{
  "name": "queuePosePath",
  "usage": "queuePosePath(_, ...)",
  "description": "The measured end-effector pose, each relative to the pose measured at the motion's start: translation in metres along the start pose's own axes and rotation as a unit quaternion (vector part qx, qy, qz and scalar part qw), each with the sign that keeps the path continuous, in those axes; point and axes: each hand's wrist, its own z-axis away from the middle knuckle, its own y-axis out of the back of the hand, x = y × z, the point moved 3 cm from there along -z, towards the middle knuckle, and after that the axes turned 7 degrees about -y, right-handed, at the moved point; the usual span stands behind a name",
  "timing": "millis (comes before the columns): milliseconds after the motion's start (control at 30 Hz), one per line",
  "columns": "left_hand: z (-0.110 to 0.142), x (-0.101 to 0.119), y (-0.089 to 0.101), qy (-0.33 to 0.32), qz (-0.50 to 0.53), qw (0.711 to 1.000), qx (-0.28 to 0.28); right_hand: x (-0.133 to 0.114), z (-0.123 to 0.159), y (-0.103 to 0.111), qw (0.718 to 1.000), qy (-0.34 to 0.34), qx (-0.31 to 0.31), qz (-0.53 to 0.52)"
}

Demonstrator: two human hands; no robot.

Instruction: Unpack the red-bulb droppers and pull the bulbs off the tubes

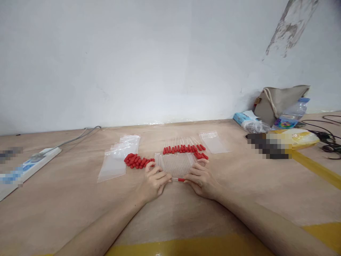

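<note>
Between my hands is a thin glass dropper tube (pixel 174 179) with a red rubber bulb (pixel 181 180) on its right end. My left hand (pixel 156 179) pinches the tube. The fingers of my right hand (pixel 199 177) close on the bulb's end. Just beyond lies a row of clear glass tubes (pixel 176 163), side by side. Behind them is a row of droppers with red bulbs (pixel 177 149), their tubes pointing to the wall. A pile of loose red rubber bulbs (pixel 137 161) sits beside my left hand. A few more red bulbs (pixel 200 155) lie above my right hand.
Clear zip bags (pixel 112 167) overlap at the left, and another zip bag (pixel 215 143) lies at the right. A power strip (pixel 32 167) is far left. Tissue packs (pixel 301 138), a plastic bottle (pixel 293 113), a grey bag (pixel 279 103) and black cables (pixel 331 138) crowd the right.
</note>
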Motion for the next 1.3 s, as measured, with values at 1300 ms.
queuePosePath(1300,0.0057,-0.0010,0.0018,-0.015,0.026,0.999,0.016,-0.0049,0.0049,0.0079,0.999,0.025,0.045,0.018)
